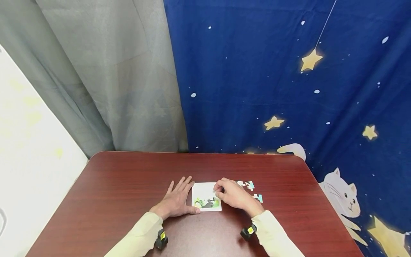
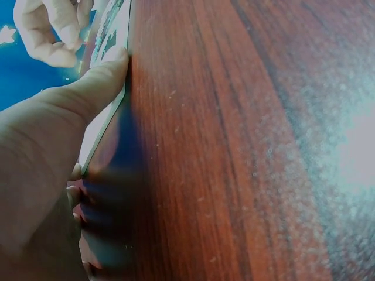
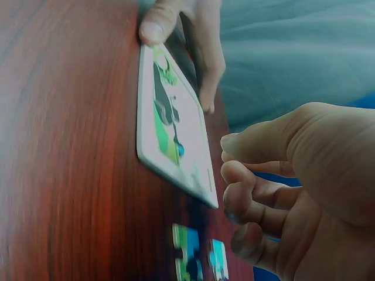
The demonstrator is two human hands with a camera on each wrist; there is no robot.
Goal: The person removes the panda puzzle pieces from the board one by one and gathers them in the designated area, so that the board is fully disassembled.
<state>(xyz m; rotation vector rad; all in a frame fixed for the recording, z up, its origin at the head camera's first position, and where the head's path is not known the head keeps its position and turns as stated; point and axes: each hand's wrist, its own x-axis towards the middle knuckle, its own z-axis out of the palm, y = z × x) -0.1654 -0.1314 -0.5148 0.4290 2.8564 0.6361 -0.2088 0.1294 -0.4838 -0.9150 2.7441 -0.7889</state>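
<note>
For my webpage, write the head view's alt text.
A person's right hand hovers over the right edge of a partly filled puzzle board; the left hand rests at its left, thumb at the near corner. Loose puzzle pieces lie right of it on a reddish table. Gray and blue curtains hang behind.

No lettering, brand or number can be read.
The yellow patches (image 1: 162, 235) on the black wrist cameras (image 1: 161, 243) are too small to show whether they bear any marking; the jigsaw board (image 1: 200, 189) and loose jigsaw pieces (image 1: 250, 185) show printed picture parts, and the blue curtain (image 1: 237, 71) carries printed stars and a cat (image 1: 344, 194), all without legible words.
</note>
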